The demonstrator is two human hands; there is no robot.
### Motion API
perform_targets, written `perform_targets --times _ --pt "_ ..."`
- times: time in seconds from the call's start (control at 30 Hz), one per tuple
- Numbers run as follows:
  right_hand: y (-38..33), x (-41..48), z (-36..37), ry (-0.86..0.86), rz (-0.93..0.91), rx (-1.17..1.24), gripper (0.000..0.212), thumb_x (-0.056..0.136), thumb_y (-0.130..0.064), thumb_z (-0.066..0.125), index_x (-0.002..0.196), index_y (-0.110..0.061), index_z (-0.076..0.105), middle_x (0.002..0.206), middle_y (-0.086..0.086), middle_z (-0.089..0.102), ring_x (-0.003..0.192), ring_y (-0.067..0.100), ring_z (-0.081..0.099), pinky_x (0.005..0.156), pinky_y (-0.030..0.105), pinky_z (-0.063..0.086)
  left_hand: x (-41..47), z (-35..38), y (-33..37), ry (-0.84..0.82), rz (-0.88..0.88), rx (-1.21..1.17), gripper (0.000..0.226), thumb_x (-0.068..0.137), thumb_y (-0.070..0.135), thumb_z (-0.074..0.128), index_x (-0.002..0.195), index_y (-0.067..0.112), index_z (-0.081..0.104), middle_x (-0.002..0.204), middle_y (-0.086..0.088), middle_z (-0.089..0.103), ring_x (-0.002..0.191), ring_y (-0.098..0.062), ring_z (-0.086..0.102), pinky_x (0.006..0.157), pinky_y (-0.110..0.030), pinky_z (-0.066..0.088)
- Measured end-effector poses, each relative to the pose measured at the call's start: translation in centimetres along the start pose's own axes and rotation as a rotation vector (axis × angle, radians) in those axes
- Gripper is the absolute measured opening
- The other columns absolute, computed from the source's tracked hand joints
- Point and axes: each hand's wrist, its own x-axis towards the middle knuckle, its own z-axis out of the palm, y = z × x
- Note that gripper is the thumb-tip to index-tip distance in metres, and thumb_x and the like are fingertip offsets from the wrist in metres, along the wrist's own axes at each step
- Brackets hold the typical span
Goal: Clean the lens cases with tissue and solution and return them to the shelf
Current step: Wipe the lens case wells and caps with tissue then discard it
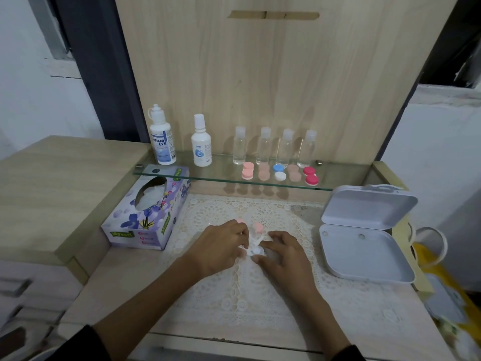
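Two hands meet mid lace mat [260, 295]: left hand [223, 243] pinches the tissue [253, 241], right hand [282, 252] touches the white lens case [256, 251] wedged between them, can't tell if it's gripping. Pink caps [257, 226] lie just beyond, glass shelf [346, 187] straight ahead at the back

Two hands hold a white tissue over the lace mat [260, 287] on the desk [125, 277].
The left hand [221, 243] pinches the twisted white tissue [253, 246] with curled fingers, and the right hand [283, 254] holds its other side with thumb and fingers. Two pink caps [257, 226] lie just behind the hands. On the glass shelf [351, 175] stand two solution bottles [162, 142], four clear bottles [239, 149] and five lens cases [279, 172] in a row. A tissue box [145, 217] lies at the left and an open grey box [364, 230] at the right.
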Motion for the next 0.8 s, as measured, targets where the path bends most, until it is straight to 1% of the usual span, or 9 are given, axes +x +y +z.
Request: perform_targets --times 0.07,0.13,0.27,0.37,0.43,0.57,0.67,0.73,0.8 --pt "-0.1 0.0 0.0 0.020 0.002 0.010 0.031 0.080 -0.044 0.071 0.108 -0.031 0.072 0.132 -0.009 0.054 0.120 0.010 0.047 0.094 0.030 0.041 0.0 0.1 -0.2 0.019 -0.018 -0.033 0.014 0.086 0.022 0.065 0.098 0.017 0.069 0.109 0.008 0.059 0.097 -0.010 0.053 0.064 -0.028 0.043" --pt "-0.2 0.0 0.0 0.030 0.010 0.031 0.029 0.078 -0.042 0.073 0.105 -0.031 0.073 0.129 -0.010 0.054 0.119 0.010 0.048 0.093 0.031 0.042 0.1 0.3 -0.5 0.015 -0.065 -0.093 0.014 0.087 0.027 0.064 0.099 0.019 0.067 0.109 0.011 0.056 0.097 -0.006 0.051 0.071 -0.027 0.044" --pt "-0.5 0.1 0.2 0.059 0.008 0.054 0.025 0.077 -0.037 0.074 0.101 -0.032 0.074 0.124 -0.010 0.057 0.115 0.010 0.050 0.091 0.032 0.043 -0.2 1.1 -0.9 0.049 -0.151 -0.310 0.015 0.083 0.033 0.066 0.091 0.020 0.068 0.100 0.014 0.060 0.090 -0.005 0.057 0.079 -0.030 0.047" --pt "-0.5 0.1 0.4 0.076 -0.047 0.026 0.026 0.076 -0.040 0.069 0.100 -0.034 0.074 0.117 -0.012 0.062 0.111 0.009 0.053 0.089 0.033 0.045 -0.7 1.4 -1.1 0.138 -0.247 -0.560 0.026 0.077 0.048 0.058 0.083 0.025 0.067 0.091 0.014 0.064 0.086 -0.002 0.059 0.078 -0.020 0.045" --pt "-0.4 0.1 0.5 0.063 -0.080 0.017 0.030 0.076 -0.044 0.063 0.103 -0.035 0.073 0.115 -0.012 0.064 0.110 0.011 0.055 0.091 0.036 0.045 -0.8 1.4 -1.1 0.217 -0.306 -0.624 0.030 0.076 0.055 0.054 0.084 0.028 0.065 0.090 0.016 0.064 0.090 0.000 0.059 0.078 -0.015 0.042" --pt "0.1 0.3 0.7 0.061 -0.135 0.053 0.031 0.084 -0.050 0.055 0.101 -0.031 0.073 0.103 -0.017 0.068 0.100 0.009 0.059 0.089 0.040 0.045 -1.5 1.6 -1.1 0.269 -0.280 -0.590 0.033 0.074 0.056 0.060 0.090 0.028 0.068 0.095 0.018 0.064 0.094 0.002 0.059 0.082 -0.015 0.044" --pt "0.3 0.5 0.8 0.070 -0.156 0.055 0.025 0.087 -0.051 0.056 0.085 -0.030 0.069 0.083 -0.019 0.064 0.085 0.007 0.058 0.083 0.041 0.045 -2.2 1.7 -1.1 0.226 -0.145 -0.507 0.032 0.075 0.048 0.067 0.098 0.025 0.069 0.103 0.017 0.063 0.100 0.005 0.057 0.086 -0.012 0.042" --pt "0.2 0.5 0.7 0.085 -0.163 0.052 0.021 0.084 -0.047 0.059 0.070 -0.031 0.058 0.071 -0.018 0.057 0.077 0.007 0.054 0.081 0.042 0.044 -2.3 1.8 -0.9 0.196 -0.070 -0.429 0.027 0.081 0.043 0.063 0.098 0.022 0.069 0.105 0.013 0.063 0.099 0.003 0.057 0.085 -0.011 0.042" --pt "0.0 0.6 0.6 0.078 -0.175 0.044 0.021 0.082 -0.045 0.060 0.068 -0.030 0.057 0.069 -0.017 0.056 0.077 0.007 0.054 0.082 0.042 0.043 -2.2 2.1 -0.9 0.181 -0.022 -0.348 0.026 0.085 0.039 0.057 0.096 0.019 0.070 0.103 0.008 0.064 0.094 -0.004 0.060 0.080 -0.016 0.046"
